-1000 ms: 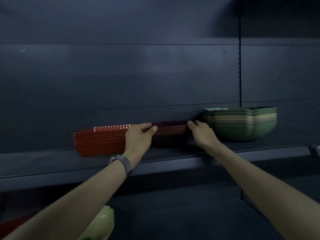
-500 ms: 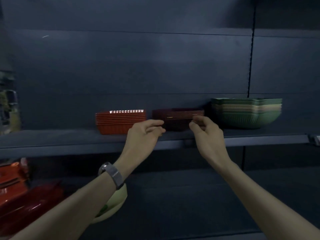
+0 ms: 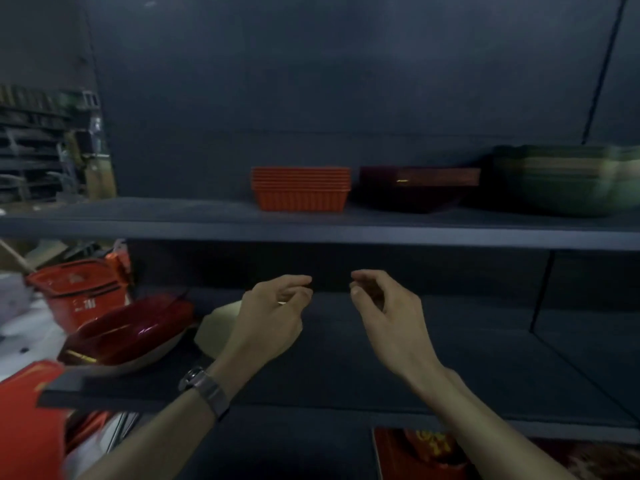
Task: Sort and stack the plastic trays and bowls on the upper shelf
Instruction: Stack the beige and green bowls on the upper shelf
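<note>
Shelf (image 3: 138,213) room left of trays (image 3: 300,188)

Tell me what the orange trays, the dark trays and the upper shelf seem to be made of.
Orange trays: likely plastic, matte; ribbed walls, thin nested rims. Dark trays: probably glossy plastic; a bright glint on the rim. Upper shelf: matte grey, maybe painted metal; unclear.

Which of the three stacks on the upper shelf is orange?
The leftmost tray stack; the middle stack is dark maroon, the bowl stack on the right green.
</note>
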{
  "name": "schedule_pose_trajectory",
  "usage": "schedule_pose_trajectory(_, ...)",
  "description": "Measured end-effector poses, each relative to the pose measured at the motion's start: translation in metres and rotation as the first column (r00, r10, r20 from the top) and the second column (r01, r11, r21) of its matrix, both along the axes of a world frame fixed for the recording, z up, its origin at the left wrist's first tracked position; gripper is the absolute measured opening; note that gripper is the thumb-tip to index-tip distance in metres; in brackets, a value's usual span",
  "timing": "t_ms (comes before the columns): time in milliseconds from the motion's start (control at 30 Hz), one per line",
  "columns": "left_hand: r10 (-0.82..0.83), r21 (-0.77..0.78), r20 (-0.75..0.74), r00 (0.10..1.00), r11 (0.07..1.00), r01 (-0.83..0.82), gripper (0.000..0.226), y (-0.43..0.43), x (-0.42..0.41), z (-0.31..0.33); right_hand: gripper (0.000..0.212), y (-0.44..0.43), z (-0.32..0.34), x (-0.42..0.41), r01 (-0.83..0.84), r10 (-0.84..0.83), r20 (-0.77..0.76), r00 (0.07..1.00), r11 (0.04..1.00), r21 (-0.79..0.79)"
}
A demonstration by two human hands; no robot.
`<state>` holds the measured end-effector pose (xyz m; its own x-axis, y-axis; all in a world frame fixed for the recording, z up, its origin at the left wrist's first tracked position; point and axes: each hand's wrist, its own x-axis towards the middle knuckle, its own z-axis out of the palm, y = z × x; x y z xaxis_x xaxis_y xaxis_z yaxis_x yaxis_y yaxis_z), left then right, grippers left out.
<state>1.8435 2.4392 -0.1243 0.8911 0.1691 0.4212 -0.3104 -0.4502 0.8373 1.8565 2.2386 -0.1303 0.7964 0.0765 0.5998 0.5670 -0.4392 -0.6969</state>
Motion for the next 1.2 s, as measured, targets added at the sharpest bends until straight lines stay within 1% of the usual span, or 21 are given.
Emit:
schedule_pose_trajectory(100,0.061,0.010,-0.057,0.997,0.998,-0.060,0.018,0.018,0.000,-0.025,0.015,0.018,-0.027,0.009,-0.013,0.009,-0.105,0.994,0.999,-0.035)
schedule_pose_trajectory(167,0.081,-0.021,-0.095,0.992,0.996,-0.084,0.019,0.030,0.001,-0.040,0.010,0.028,-0.044,0.019,-0.011,0.006,-0.182,0.983,1.000,-0.025)
schedule_pose_trajectory(267,0.132,-0.058,-0.142,0.981,0.988,-0.141,0.023,0.052,0.010,-0.061,0.017,0.045,-0.069,0.036,-0.022,0.015,-0.284,0.959,1.000,-0.022)
schedule_pose_trajectory(333,0.182,-0.072,-0.170,0.969,0.978,-0.196,0.025,0.066,0.018,-0.073,0.021,0.056,-0.085,0.048,-0.025,0.032,-0.337,0.941,0.999,0.024)
schedule_pose_trajectory(400,0.243,-0.063,-0.212,0.947,0.963,-0.261,0.031,0.079,0.026,-0.086,0.020,0.069,-0.101,0.060,-0.032,0.053,-0.380,0.924,0.998,0.063)
schedule_pose_trajectory(500,0.347,-0.037,-0.279,0.895,0.928,-0.371,0.046,0.097,0.042,-0.105,0.020,0.086,-0.121,0.077,-0.048,0.102,-0.423,0.900,0.990,0.136)
schedule_pose_trajectory(600,0.433,-0.083,-0.310,0.846,0.875,-0.478,0.082,0.119,0.063,-0.132,0.025,0.101,-0.135,0.090,-0.053,0.139,-0.472,0.870,0.980,0.191)
schedule_pose_trajectory(633,0.443,-0.102,-0.325,0.835,0.862,-0.497,0.087,0.123,0.065,-0.137,0.028,0.106,-0.139,0.094,-0.043,0.140,-0.486,0.863,0.978,0.206)
schedule_pose_trajectory(667,0.458,-0.105,-0.331,0.825,0.851,-0.515,0.088,0.124,0.066,-0.138,0.032,0.111,-0.142,0.097,-0.031,0.137,-0.491,0.860,0.976,0.218)
schedule_pose_trajectory(733,0.449,-0.186,-0.334,0.829,0.831,-0.525,0.089,0.126,0.068,-0.140,0.038,0.120,-0.148,0.104,-0.009,0.134,-0.499,0.856,0.970,0.245)
schedule_pose_trajectory(800,0.448,-0.233,-0.348,0.824,0.809,-0.539,0.088,0.134,0.079,-0.161,0.044,0.126,-0.155,0.109,0.006,0.148,-0.514,0.845,0.958,0.286)
schedule_pose_trajectory(833,0.440,-0.257,-0.359,0.823,0.801,-0.540,0.081,0.140,0.084,-0.172,0.046,0.128,-0.159,0.112,0.012,0.157,-0.523,0.838,0.952,0.306)
schedule_pose_trajectory(900,0.397,-0.321,-0.380,0.835,0.790,-0.522,0.059,0.145,0.089,-0.188,0.052,0.133,-0.167,0.120,0.032,0.165,-0.541,0.825,0.941,0.336)
schedule_pose_trajectory(933,0.366,-0.349,-0.384,0.848,0.793,-0.500,0.053,0.145,0.092,-0.192,0.057,0.135,-0.170,0.125,0.047,0.159,-0.554,0.817,0.940,0.338)
schedule_pose_trajectory(967,0.340,-0.385,-0.382,0.860,0.787,-0.482,0.052,0.146,0.095,-0.195,0.063,0.137,-0.172,0.131,0.056,0.155,-0.571,0.806,0.941,0.335)
schedule_pose_trajectory(1067,0.307,-0.473,-0.370,0.877,0.750,-0.462,0.063,0.149,0.107,-0.195,0.071,0.142,-0.173,0.146,0.045,0.178,-0.600,0.780,0.940,0.337)
schedule_pose_trajectory(1133,0.279,-0.505,-0.375,0.884,0.738,-0.447,0.064,0.155,0.117,-0.201,0.069,0.145,-0.173,0.153,0.041,0.185,-0.610,0.771,0.941,0.336)
schedule_pose_trajectory(1200,0.276,-0.520,-0.379,0.883,0.726,-0.450,0.066,0.153,0.120,-0.198,0.052,0.149,-0.175,0.160,0.037,0.193,-0.615,0.765,0.939,0.341)
